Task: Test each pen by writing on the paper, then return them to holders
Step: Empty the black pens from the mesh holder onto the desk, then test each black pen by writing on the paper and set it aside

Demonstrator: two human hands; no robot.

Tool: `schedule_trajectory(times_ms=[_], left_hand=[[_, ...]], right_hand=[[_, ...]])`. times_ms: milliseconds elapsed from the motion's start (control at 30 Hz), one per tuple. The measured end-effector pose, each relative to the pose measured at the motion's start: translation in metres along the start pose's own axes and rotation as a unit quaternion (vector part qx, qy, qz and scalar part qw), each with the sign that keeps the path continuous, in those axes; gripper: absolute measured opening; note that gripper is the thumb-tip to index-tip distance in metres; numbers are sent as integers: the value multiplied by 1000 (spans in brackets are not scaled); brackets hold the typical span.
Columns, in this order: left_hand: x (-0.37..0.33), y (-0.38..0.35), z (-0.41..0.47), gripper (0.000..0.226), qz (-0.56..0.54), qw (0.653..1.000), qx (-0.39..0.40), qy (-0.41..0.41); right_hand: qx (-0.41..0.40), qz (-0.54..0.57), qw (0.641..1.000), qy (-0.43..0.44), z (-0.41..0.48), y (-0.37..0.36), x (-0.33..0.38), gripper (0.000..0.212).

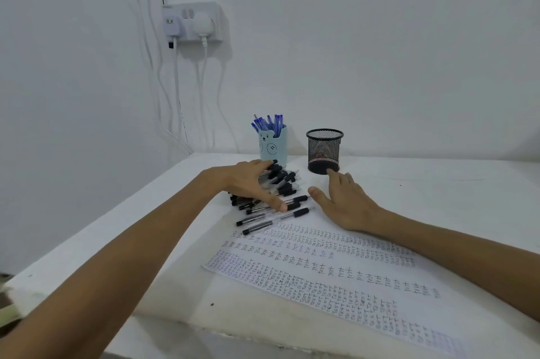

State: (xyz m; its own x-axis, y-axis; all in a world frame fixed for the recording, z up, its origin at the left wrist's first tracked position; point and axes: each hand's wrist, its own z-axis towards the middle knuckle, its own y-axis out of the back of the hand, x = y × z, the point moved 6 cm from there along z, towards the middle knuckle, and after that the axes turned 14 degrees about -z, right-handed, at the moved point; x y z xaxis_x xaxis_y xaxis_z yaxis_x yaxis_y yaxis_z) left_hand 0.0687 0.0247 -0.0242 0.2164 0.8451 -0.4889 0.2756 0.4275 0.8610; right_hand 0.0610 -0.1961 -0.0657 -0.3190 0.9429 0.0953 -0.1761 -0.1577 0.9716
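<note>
Written-over paper (336, 268) lies nearest on the worktop (438, 198). Beyond it, black pens (280, 186) are heaped, long axes running left-right. Left hand (248, 183) rests spread on the heap; right hand (347, 200), just right, is released, empty. Mesh holder (324, 151) stands far right of the heap.

From my feed the light is soft, cool and even, with a bluish-grey cast over the white wall (350, 37). Shadows are faint: a pale one under the wall socket (194, 22) and a soft one beneath the paper (321, 271) at the front edge of the surface (438, 183). I see no glare. The wide lens stretches both forearms near the bottom corners. Fine detail is slightly smeared, and the handwriting is unreadable.
</note>
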Motion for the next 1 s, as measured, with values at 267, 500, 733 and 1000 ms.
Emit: schedule_trajectory(times_ms=[267, 500, 733, 1000], left_hand=[[30, 4, 5, 140, 10, 999, -34, 18], [26, 7, 3, 115, -32, 997, -64, -13], [40, 11, 7, 101, -80, 990, -111, 15], [29, 11, 6, 104, -85, 991, -99, -13]], right_hand=[[-163, 69, 948, 265, -29, 42, 41, 41], [-154, -12, 913, 378, -35, 40, 61, 20], [-189, -70, 909, 366, -29, 39, 54, 23], [-210, -46, 915, 340, -30, 46, 48, 29]])
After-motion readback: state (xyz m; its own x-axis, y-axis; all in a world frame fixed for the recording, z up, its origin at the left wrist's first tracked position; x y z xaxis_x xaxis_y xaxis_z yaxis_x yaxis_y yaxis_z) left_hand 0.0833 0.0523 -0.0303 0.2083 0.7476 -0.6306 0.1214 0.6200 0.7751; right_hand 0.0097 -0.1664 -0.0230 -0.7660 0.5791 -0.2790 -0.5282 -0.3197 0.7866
